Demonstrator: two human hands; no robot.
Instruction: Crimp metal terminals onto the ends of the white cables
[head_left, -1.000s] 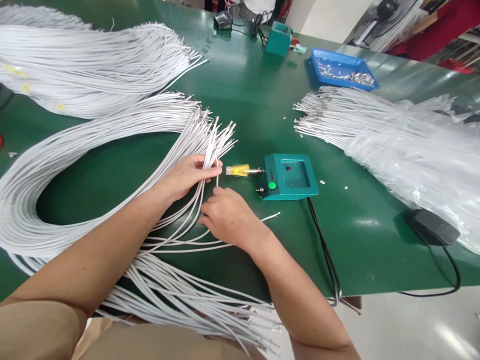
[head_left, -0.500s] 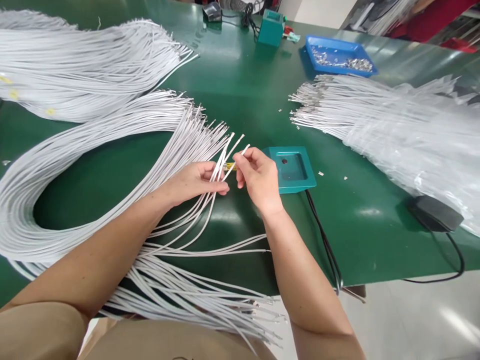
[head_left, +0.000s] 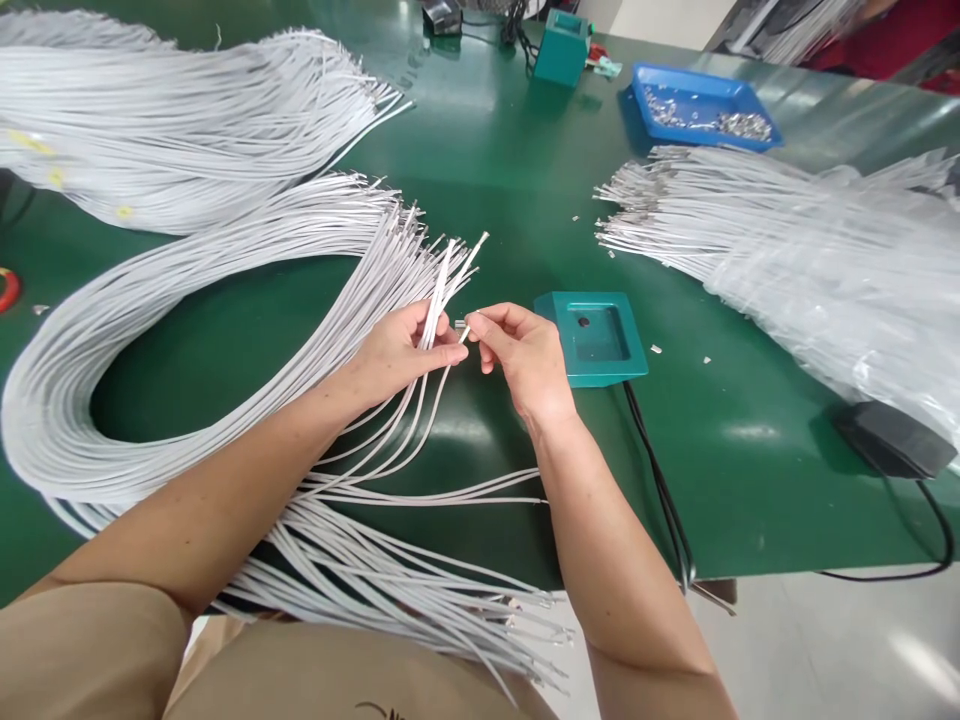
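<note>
A few white cables (head_left: pixel 437 300) stand upright between the thumb and fingers of my left hand (head_left: pixel 405 350), which is closed on them. Just to the right, my right hand (head_left: pixel 521 350) pinches the end of one white cable at its fingertips. Both hands are nearly touching above the green table. A large looped bundle of white cables (head_left: pixel 247 235) curves round on the left, its ends close to my left hand. More loose cables (head_left: pixel 390 575) spread below my forearms. The teal device (head_left: pixel 600 340) with a recessed top sits right beside my right hand.
At the back are a blue tray (head_left: pixel 701 105) of small metal parts and a teal box (head_left: pixel 562 47). Another cable bundle (head_left: pixel 187 120) lies back left. Plastic-covered cables (head_left: pixel 810 250) lie right, near a black pedal-like object (head_left: pixel 896 440) with a cord.
The view has shifted slightly. My right fingertips have come down the cable to its end, closer to my left thumb. The cables in my left hand have drawn closer together.
</note>
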